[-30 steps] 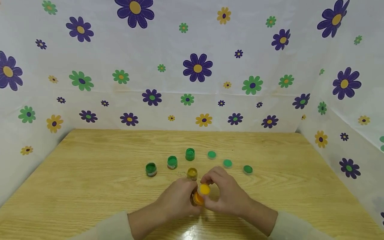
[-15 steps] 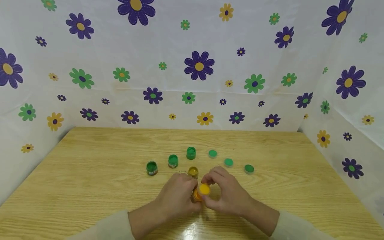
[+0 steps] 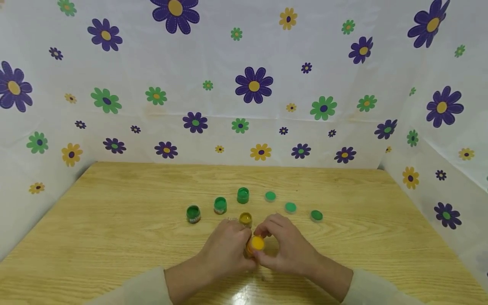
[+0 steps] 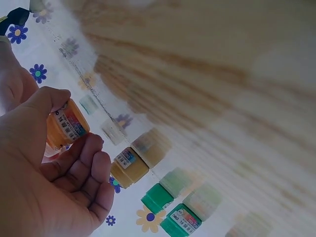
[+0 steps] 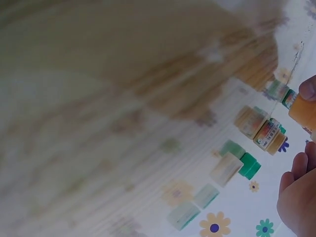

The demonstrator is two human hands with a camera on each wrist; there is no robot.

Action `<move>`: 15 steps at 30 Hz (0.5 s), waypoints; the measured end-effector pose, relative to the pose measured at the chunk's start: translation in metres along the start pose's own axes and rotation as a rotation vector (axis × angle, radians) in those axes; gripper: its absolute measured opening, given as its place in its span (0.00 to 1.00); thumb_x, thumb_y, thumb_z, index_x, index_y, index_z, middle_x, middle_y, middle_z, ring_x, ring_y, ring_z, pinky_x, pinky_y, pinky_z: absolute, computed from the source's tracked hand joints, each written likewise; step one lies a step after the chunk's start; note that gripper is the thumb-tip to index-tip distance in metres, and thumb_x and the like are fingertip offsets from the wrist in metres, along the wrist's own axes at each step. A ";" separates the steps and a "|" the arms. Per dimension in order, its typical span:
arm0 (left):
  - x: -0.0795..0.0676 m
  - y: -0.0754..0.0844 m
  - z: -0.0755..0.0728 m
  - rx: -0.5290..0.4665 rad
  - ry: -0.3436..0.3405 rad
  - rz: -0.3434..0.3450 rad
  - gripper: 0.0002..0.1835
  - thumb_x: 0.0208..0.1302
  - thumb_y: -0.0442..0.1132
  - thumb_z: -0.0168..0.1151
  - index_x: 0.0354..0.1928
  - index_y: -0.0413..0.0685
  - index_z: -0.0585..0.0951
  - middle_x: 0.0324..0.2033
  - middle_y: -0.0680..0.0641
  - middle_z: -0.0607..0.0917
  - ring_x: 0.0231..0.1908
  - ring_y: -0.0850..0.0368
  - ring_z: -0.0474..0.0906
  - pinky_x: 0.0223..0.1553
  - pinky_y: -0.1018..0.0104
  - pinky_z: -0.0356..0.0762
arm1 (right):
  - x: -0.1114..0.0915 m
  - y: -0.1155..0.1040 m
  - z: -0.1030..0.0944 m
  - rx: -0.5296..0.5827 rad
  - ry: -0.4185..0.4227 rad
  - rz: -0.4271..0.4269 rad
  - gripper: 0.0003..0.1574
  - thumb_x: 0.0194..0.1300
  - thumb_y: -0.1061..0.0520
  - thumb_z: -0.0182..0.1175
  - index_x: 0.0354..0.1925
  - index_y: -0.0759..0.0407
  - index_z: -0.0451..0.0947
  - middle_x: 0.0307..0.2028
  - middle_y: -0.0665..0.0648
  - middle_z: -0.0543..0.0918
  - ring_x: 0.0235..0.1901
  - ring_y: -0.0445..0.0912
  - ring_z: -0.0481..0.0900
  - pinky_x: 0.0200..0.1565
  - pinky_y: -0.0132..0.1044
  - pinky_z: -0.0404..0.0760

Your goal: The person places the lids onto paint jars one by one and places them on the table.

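Near the front of the table, my left hand (image 3: 225, 247) grips a small jar of orange paint (image 4: 68, 124), thumb on one side and fingers on the other. My right hand (image 3: 288, 245) pinches the jar's round lid (image 3: 258, 242) between thumb and fingers. The lid's yellow-orange face points up toward the head view, and it overlaps the jar's mouth there. Just beyond my hands stands an uncapped jar of ochre paint (image 3: 245, 219), partly covered by my left hand.
Three uncapped jars of green paint, a left one (image 3: 193, 214), a middle one (image 3: 220, 205) and a right one (image 3: 242, 195), stand farther back. Three green lids, near (image 3: 316, 215), middle (image 3: 290, 207) and far (image 3: 270, 196), lie to the right on the wooden table (image 3: 133, 190).
My right hand has brought the lid slightly left and down over the orange jar, covering paint that showed beside it earlier. The other jars and lids stay put.
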State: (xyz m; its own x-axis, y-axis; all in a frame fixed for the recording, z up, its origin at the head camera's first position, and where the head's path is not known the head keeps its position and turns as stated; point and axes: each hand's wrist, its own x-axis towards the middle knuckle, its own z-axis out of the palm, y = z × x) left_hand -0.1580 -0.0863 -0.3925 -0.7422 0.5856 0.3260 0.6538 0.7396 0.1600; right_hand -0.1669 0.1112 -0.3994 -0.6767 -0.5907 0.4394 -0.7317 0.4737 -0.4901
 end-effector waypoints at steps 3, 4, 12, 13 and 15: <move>0.000 -0.001 0.000 -0.027 -0.001 -0.002 0.18 0.38 0.49 0.78 0.18 0.54 0.75 0.16 0.61 0.70 0.21 0.68 0.62 0.33 0.68 0.71 | 0.000 0.000 0.001 0.018 0.009 -0.007 0.14 0.55 0.53 0.72 0.40 0.50 0.80 0.37 0.43 0.78 0.39 0.36 0.75 0.44 0.34 0.80; 0.000 -0.002 0.000 -0.034 0.002 -0.003 0.18 0.38 0.49 0.78 0.18 0.54 0.75 0.16 0.61 0.70 0.21 0.68 0.62 0.33 0.67 0.71 | 0.000 0.000 0.002 0.023 0.010 -0.012 0.14 0.55 0.53 0.72 0.40 0.50 0.80 0.37 0.43 0.78 0.39 0.36 0.75 0.44 0.34 0.80; 0.001 -0.003 0.001 -0.051 0.026 0.022 0.16 0.38 0.47 0.76 0.18 0.54 0.74 0.15 0.60 0.70 0.19 0.68 0.62 0.32 0.67 0.71 | 0.000 0.001 0.001 0.043 -0.004 -0.042 0.19 0.50 0.56 0.73 0.42 0.52 0.81 0.40 0.45 0.78 0.40 0.37 0.75 0.44 0.33 0.81; 0.001 -0.002 0.002 -0.047 0.024 0.022 0.16 0.38 0.47 0.76 0.18 0.55 0.74 0.15 0.60 0.70 0.20 0.68 0.62 0.32 0.66 0.71 | 0.000 0.001 0.001 0.044 -0.008 -0.044 0.19 0.50 0.57 0.73 0.42 0.52 0.81 0.40 0.45 0.78 0.41 0.37 0.75 0.44 0.33 0.81; 0.002 -0.002 0.002 -0.037 0.020 0.020 0.17 0.38 0.48 0.76 0.18 0.55 0.74 0.15 0.60 0.71 0.20 0.68 0.63 0.32 0.66 0.71 | 0.000 0.001 0.000 0.048 -0.016 -0.046 0.19 0.50 0.57 0.73 0.43 0.52 0.81 0.40 0.45 0.78 0.41 0.36 0.74 0.45 0.33 0.81</move>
State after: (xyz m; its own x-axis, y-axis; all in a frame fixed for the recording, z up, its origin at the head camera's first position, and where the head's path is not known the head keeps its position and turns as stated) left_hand -0.1607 -0.0860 -0.3946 -0.7259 0.5932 0.3481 0.6739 0.7145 0.1878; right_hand -0.1676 0.1117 -0.4006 -0.6408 -0.6217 0.4504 -0.7570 0.4143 -0.5053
